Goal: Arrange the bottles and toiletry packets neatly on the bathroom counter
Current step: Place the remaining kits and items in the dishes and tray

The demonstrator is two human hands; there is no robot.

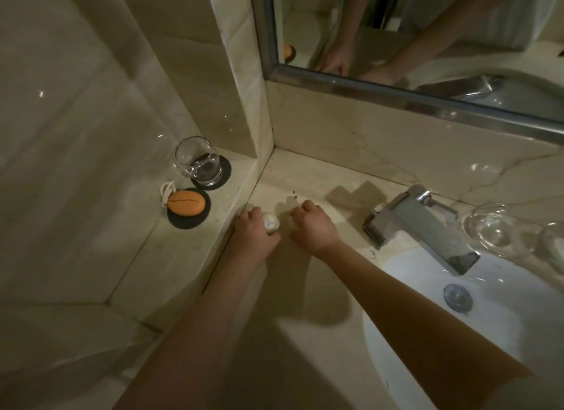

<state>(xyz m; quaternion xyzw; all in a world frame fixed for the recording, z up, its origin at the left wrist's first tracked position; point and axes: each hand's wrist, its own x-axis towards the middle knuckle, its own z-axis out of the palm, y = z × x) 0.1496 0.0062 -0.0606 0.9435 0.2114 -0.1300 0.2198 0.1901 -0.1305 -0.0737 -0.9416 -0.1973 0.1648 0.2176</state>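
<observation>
Left hand (254,231) curled around a small white-capped bottle (270,223) on the marble counter (320,287), near the ledge | right hand (314,226) clenched just beside, possibly over something pale, cannot tell | faucet (421,226) at right

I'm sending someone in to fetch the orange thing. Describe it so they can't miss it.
Start at the mirror and go to the marble ledge left of its corner. Two round black coasters sit there: the far one holds a drinking glass, the near one holds the orange oval soap. It is the only orange item, with a dark crack along its top and a pale cord looped beside it.
</observation>
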